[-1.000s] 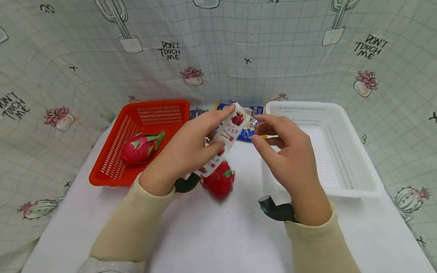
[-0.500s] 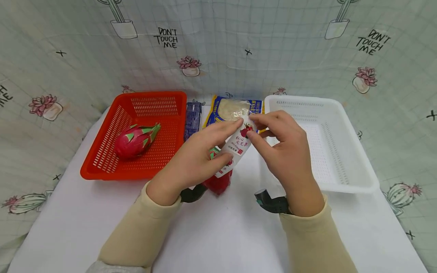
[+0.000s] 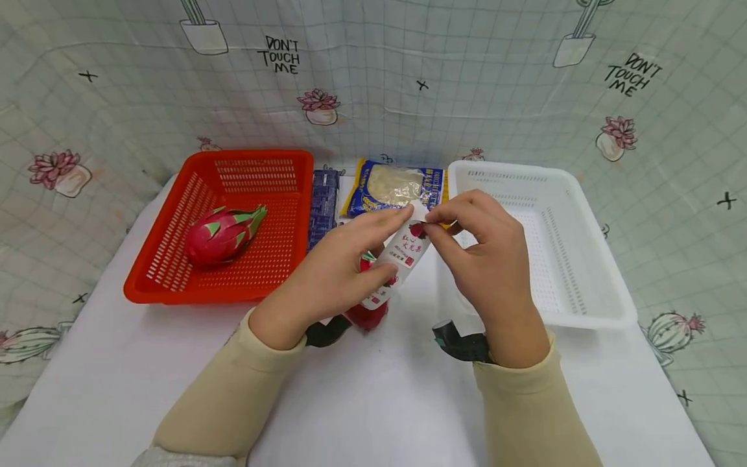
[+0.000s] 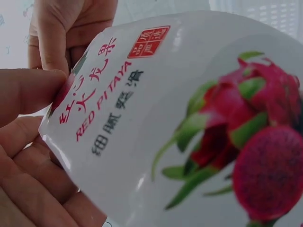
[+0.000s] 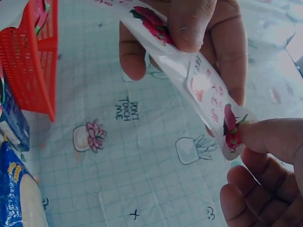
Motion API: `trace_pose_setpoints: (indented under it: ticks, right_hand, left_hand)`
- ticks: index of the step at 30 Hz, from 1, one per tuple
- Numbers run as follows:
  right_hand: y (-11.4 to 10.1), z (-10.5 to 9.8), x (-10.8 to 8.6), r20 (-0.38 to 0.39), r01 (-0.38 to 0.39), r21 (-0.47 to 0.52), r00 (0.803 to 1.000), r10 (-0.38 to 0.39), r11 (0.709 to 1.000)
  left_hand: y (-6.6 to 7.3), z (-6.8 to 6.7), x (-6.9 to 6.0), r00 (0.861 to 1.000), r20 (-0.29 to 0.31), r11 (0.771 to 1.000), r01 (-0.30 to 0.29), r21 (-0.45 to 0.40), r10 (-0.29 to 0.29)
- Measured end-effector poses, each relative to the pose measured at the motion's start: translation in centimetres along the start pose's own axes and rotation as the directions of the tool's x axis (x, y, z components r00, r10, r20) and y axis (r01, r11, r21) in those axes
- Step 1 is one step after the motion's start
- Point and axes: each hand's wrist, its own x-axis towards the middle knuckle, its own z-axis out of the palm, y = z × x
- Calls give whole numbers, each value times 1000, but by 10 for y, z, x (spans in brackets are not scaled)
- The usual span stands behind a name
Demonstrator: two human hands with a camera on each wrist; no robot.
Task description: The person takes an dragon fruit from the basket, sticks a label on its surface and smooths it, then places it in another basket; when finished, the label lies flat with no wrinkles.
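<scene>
Centrally, locate the printed label strip [image 3: 403, 254], curved and held above the white surface [image 3: 362, 402]. Read its long axis as a diagonal, near left to far right, overlapping the loose dragon fruit [image 3: 367, 316] in the head view; clearance from that fruit not determinable. From the fingers of the right hand [image 3: 487, 250], find most of the strip to the left and nearward, pinched at the far end between thumb and index finger. From the fingers of the left hand [image 3: 332, 269], find the strip to the right, gripped with thumb on the printed face and fingers behind. Treat neither hand as nearer: both in contact, left index fingertip close beside the right-hand pinch. Relative to one second earlier, note the right-hand fingers brought from clear of the strip into that pinch, now partly covering the endmost print; left-hand grip essentially retained. Outward, identify: left, red basket [image 3: 175, 296] containing a second dragon fruit [image 3: 216, 240]; right, white basket [image 3: 604, 316]; beyond, dark blue box [image 3: 323, 204] and blue-and-yellow packet [image 3: 397, 187]; rearmost, patterned cloth [image 3: 373, 123].
</scene>
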Motion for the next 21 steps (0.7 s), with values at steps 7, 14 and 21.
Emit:
trace_pose_setpoints:
  ticks: [7, 14, 21]
  right_hand:
    - [0, -6, -3, 11, -13, 16, 1000, 13, 1000]
    - [1, -7, -3, 6, 39, 58, 999, -39, 998]
    - [-1, -7, -1, 13, 66, 77, 998, -67, 995]
  left_hand:
    - [3, 2, 2, 998, -6, 997, 57, -43, -58]
    - [1, -2, 0, 995, -74, 998, 57, -40, -60]
    - [1, -8, -4, 986, -116, 993, 113, -32, -116]
